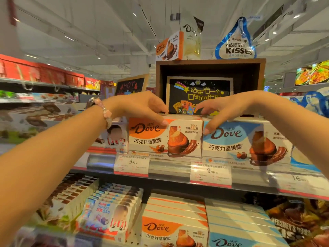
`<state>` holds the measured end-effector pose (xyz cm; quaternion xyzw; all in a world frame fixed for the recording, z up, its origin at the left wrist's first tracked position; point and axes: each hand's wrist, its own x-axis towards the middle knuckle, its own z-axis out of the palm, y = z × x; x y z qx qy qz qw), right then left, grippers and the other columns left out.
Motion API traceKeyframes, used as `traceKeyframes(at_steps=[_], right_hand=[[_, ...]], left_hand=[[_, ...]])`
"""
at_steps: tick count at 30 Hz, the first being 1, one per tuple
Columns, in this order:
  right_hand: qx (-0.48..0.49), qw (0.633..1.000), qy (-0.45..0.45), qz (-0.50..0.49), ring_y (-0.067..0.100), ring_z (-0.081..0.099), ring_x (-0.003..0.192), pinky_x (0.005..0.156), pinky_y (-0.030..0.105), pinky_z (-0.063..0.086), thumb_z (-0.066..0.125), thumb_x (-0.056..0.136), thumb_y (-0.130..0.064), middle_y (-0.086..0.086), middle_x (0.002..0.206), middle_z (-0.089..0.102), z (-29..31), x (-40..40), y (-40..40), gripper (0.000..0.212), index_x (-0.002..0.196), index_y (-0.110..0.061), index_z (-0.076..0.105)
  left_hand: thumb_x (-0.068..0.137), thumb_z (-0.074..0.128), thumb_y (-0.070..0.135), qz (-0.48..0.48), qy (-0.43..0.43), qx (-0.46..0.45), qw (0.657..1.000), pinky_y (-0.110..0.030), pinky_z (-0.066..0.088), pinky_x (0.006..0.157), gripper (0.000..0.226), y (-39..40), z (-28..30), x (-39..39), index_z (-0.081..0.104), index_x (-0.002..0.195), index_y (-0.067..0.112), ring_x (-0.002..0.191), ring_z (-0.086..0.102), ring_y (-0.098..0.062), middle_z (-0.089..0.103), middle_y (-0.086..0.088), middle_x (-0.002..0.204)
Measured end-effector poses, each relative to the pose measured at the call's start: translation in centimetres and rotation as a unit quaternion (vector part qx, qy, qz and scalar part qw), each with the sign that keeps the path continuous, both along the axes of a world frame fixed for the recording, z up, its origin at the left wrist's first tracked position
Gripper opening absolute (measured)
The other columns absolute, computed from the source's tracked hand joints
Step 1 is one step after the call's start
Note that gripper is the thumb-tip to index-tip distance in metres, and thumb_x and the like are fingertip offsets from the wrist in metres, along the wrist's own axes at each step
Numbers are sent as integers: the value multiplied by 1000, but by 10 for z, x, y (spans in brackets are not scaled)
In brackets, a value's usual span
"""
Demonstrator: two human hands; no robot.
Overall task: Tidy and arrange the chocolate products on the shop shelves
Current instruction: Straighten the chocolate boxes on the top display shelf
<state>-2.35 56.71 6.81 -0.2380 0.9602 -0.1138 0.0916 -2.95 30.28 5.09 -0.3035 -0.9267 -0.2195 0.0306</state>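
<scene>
An orange Dove chocolate box (165, 139) stands upright at the front of the upper shelf (170, 169), with a blue Dove box (240, 143) touching its right side. My left hand (142, 107) grips the orange box's top edge, thumb on its front face and fingers curled over the top. My right hand (224, 109) grips the top left corner of the blue box, thumb on the front, fingers over the top. More boxes stand behind each front box.
Below, rows of orange Dove boxes (174, 220), blue Dove boxes (236, 223) and Kinder bars (110, 213) fill the lower shelf. A wooden display box (210, 64) with a chalkboard sign stands behind my hands; a Hershey's Kisses bag (235, 43) sits on it. Price tags (131, 164) line the shelf edge.
</scene>
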Motion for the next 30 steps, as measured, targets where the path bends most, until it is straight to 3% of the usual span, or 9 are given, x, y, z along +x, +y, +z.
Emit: traceKeyframes(at_steps=[3,6,9,11,14,19,23,26,30], right_hand=[[-9,996,88,30,5,32,128,99,23,30,75,59,-62,-11,151,27,2,8,-15,106,145,-33,21],[-72,986,130,80,5,33,132,106,28,28,69,73,-50,-12,147,34,-5,15,-45,80,142,-33,31],[-141,969,164,117,4,48,119,102,25,39,61,87,-32,-8,133,52,-12,16,-77,45,130,-26,50],[-175,956,199,126,4,54,111,92,14,42,56,92,-26,-6,125,58,-15,16,-99,33,125,-21,56],[-207,944,226,119,3,53,108,79,2,41,52,95,-23,-7,123,56,-20,12,-136,34,128,-19,54],[-207,942,236,116,4,54,106,86,20,47,55,93,-29,-14,119,50,-26,8,-192,39,130,-21,52],[-178,933,300,85,12,60,96,80,24,47,63,88,-23,-11,95,61,-34,0,-213,17,101,-15,69],[-210,926,307,63,1,61,86,67,9,45,66,85,-23,-10,89,67,-37,1,-213,4,86,-24,70],[-199,940,272,48,-6,58,85,65,-3,35,70,79,-30,-11,94,67,-34,7,-214,10,86,-23,71]], left_hand=[[65,67,56,3,74,50,996,-13,50,69,49,-8,-7,16,72,99,21,83,66,0,72,6,95],[78,59,52,27,139,81,987,-18,50,70,35,-27,-8,26,73,86,20,75,64,-2,71,4,80],[89,58,35,56,189,90,976,-22,45,66,19,-61,-1,28,71,85,22,72,62,1,68,8,78],[90,58,30,74,193,71,976,-34,51,73,16,-90,4,26,71,87,22,83,65,-11,70,0,88],[85,66,24,71,176,41,981,-39,52,87,5,-134,8,23,69,82,27,88,65,-10,70,6,90],[70,79,29,72,148,6,986,-30,51,80,18,-186,6,15,69,82,19,84,64,-4,69,6,88],[64,80,35,34,136,4,990,-15,46,77,24,-201,-5,10,67,78,21,90,59,8,65,13,100],[67,81,28,10,131,-24,991,-27,44,91,23,-206,-13,5,66,80,17,113,51,-7,58,6,122],[65,82,26,5,171,-36,985,-25,36,90,23,-211,-19,1,65,79,21,114,41,-4,51,5,130]])
